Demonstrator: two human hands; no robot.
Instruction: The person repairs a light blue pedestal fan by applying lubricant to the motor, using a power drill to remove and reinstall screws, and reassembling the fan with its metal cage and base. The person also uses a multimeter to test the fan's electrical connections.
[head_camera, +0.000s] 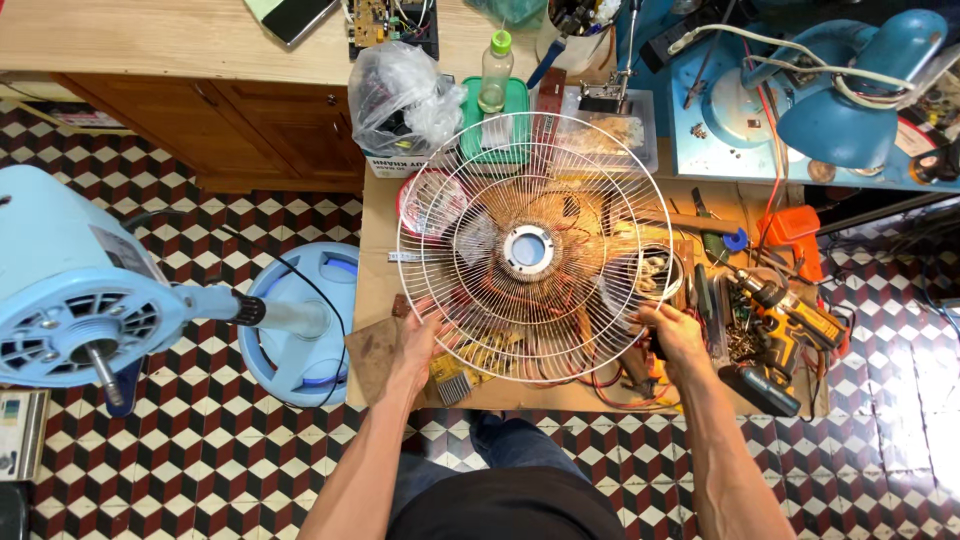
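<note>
Hands, two, both gripping one white wire fan grille (530, 248): left hand (418, 335) closed on its lower-left rim, right hand (676, 333) closed on its lower-right rim. Grille held flat above the table (372, 250). Right of grille: yellow drill (790, 312). Behind grille: clear bottle (494, 72), plastic bag (402, 95). Left of grille: blue fan motor (75, 290), round fan base (300, 325) on the floor.

Fan stand (120, 310) left of cluttered workbench (375, 260)

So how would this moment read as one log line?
left hand: grips fan guard rim | right hand: grips rim opposite | guard: over workbench
</note>
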